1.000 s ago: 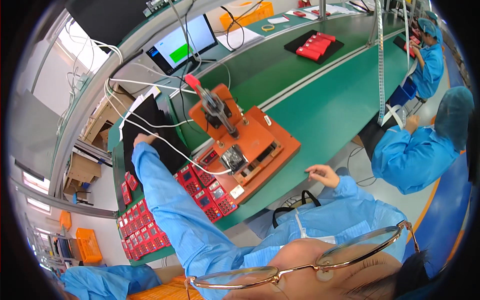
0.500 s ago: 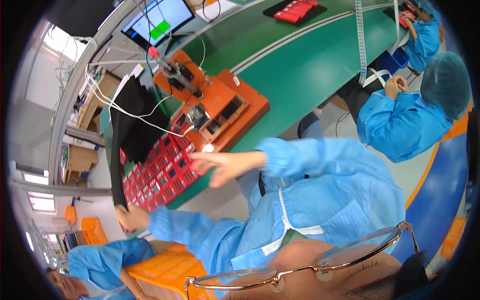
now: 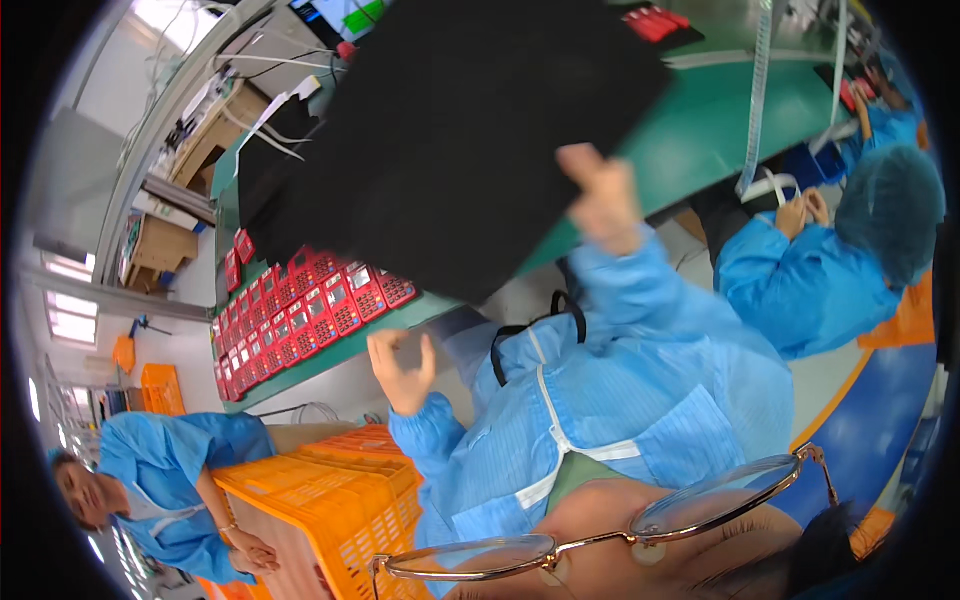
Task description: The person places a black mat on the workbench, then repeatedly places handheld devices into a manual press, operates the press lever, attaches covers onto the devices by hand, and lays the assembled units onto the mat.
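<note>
A large black sheet (image 3: 450, 130) hangs over the bench and hides most of what lies behind it. At its right edge is my right hand (image 3: 605, 200), smeared by motion, with the thumb side against the sheet and some fingers hidden. My left hand (image 3: 400, 372) is off the near edge of the bench, its thumb and fingers apart in a curve with nothing between them. Beyond that hand, rows of red keypad devices with small screens (image 3: 300, 320) lie side by side on the green bench (image 3: 725, 115).
A monitor (image 3: 345, 15) shows behind the sheet. Red parts (image 3: 655, 22) lie on a dark mat farther along. Orange crates (image 3: 300, 490) stand at lower left beside a seated person (image 3: 180, 470). Another person in a hair net (image 3: 810, 270) sits at the right.
The black sheet, earlier a narrow strip at my left hand, now spreads across the middle and covers the orange fixture. My left hand has moved right and let go; my right hand has risen rightward.
</note>
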`<state>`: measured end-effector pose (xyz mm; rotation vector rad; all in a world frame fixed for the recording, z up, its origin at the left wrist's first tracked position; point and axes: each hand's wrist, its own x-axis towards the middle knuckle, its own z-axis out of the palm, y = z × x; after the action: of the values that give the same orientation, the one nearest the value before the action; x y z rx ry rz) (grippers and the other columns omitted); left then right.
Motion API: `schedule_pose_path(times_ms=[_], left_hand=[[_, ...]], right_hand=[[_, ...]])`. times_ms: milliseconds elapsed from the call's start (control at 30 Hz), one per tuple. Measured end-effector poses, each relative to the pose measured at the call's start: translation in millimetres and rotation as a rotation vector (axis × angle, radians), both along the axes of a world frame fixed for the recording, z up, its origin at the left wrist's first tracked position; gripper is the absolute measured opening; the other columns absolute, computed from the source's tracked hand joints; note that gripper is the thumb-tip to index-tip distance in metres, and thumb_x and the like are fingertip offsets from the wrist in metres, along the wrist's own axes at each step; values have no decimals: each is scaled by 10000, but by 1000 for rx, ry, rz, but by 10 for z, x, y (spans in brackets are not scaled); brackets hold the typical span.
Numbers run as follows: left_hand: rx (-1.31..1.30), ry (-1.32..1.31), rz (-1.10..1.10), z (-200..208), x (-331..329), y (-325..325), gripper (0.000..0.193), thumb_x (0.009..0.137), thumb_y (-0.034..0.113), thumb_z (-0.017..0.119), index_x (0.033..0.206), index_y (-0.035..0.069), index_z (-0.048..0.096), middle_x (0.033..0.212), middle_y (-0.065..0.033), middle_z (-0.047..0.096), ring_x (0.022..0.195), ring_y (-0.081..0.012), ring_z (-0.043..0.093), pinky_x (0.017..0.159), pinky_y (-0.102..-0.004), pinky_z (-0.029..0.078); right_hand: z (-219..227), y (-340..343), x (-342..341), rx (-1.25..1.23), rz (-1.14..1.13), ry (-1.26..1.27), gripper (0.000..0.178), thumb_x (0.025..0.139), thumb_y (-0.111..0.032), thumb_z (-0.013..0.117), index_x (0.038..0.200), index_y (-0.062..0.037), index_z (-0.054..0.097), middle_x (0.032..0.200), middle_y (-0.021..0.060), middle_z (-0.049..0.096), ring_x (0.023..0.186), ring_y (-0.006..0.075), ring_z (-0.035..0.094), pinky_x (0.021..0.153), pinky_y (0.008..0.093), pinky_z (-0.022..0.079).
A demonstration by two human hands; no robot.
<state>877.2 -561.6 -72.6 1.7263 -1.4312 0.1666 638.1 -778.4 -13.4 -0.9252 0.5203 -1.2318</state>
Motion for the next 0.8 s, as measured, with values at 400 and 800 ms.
schedule_pose_path(times_ms=[400, 800], left_hand=[[429, -532, -178, -845, 1114, -745, 666, 656, 327, 755, 1156, -29, 497, 1238, -227, 486, 1148, -373, 461, 964, -473, 367], [454, -231, 32, -839, 1239, -752, 436, 796, 175, 661, 1144, -31, 496, 1110, -270, 549, 1009, -391, 566, 838, -406, 500]], right_hand=[[-2029, -1706, -1955, 28, -697, 250, 627, 799, -130, 712, 1291, 62, 374, 1287, 158, 448, 1146, 272, 477, 932, 400, 426], [-1090, 77, 91, -593, -247, 418, 595, 756, -78, 628, 1290, 1, 377, 1294, 162, 404, 1145, 250, 458, 936, 358, 372]])
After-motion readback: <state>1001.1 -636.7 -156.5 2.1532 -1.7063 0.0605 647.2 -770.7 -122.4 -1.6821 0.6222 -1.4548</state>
